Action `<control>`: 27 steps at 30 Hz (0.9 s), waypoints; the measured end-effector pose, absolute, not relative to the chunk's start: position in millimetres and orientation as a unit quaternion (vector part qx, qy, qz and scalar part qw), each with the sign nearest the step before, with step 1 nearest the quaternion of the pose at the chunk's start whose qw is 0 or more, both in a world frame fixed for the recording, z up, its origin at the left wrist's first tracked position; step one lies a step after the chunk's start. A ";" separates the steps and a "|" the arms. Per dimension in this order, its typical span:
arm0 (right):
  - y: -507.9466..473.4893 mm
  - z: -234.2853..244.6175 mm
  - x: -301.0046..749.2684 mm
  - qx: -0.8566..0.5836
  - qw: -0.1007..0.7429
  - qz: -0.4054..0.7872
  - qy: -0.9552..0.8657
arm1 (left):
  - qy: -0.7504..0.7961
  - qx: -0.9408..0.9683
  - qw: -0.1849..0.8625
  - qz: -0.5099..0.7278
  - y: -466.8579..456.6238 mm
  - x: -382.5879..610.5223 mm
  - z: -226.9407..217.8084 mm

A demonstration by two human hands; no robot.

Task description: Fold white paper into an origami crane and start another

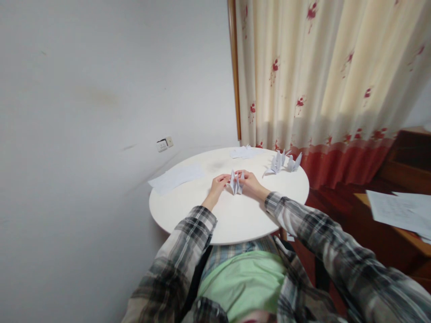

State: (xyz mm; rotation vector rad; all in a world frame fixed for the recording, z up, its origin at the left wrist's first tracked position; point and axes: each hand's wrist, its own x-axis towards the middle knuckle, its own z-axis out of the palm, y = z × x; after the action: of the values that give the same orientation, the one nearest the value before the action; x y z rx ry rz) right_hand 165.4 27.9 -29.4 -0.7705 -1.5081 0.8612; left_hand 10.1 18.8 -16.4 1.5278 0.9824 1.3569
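Observation:
Between my two hands, over the middle of the round white table point(188, 211), is a folded white paper crane point(236, 185) with pointed tips standing up. My left hand point(218, 183) pinches its left side, fingers closed. On the other side, my right hand point(249, 181) grips the crane with fingers bent round it; some of the fingertips are hidden behind the paper. To the right on the table stand several finished-looking paper cranes point(278, 162), with another crane point(294, 162) beside them.
White paper sheets point(177, 177) lie at the table's left edge, and more paper point(244, 152) lies at the back. A wall with a socket point(162, 145) borders the left. Behind hangs a flowered curtain point(303, 89). Printed sheets point(400, 211) rest on wooden furniture at right.

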 end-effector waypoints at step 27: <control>27.3 -30.0 167.7 -0.355 0.586 0.295 -0.666 | 0.377 0.609 0.472 0.514 11.5 9.8 -14.0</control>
State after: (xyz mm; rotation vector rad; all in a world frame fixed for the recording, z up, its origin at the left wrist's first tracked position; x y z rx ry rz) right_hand 167.7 27.3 -30.0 -0.8275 -1.5540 0.6888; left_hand 9.8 11.5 -14.0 1.4903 0.9231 1.2575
